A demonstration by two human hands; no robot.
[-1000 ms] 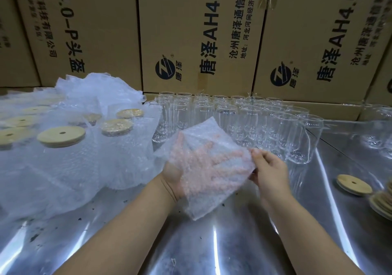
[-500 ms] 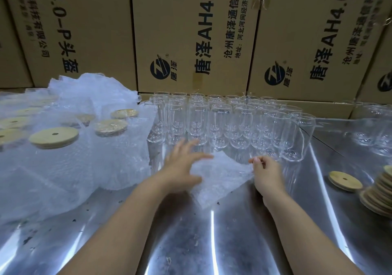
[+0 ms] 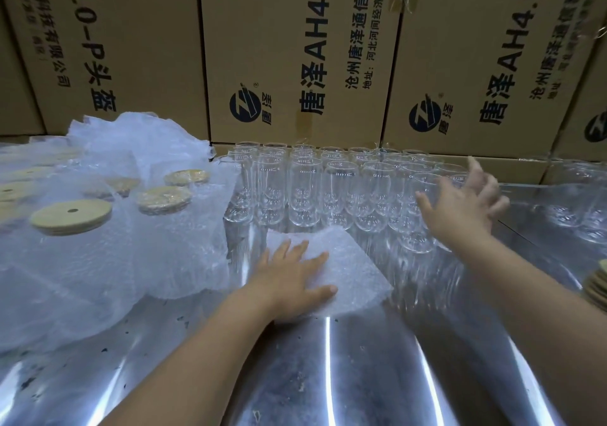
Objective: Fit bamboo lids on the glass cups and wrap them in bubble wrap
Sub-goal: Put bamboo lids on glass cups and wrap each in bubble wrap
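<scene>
A bubble wrap sheet (image 3: 348, 268) is lying flat at centre frame, just in front of the glass cups (image 3: 305, 189). The left hand (image 3: 289, 278) is pressing it down, fingers straight and spread. The right hand (image 3: 460, 205), blurred, is hovering open by the rightmost cups, gripping nothing. Lids (image 3: 70, 217) are lying amid a wrap pile (image 3: 147, 261) at left.

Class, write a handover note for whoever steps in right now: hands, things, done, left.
Left hand: flat on the bubble wrap sheet, on the metal table.
Right hand: open, reaching at the bare glass cups, gripping none.
Loose lids: stacked at the right edge.
Done: several lidded cups sit in wrap, left.
Left: lid and wrap the rows of cups.
</scene>
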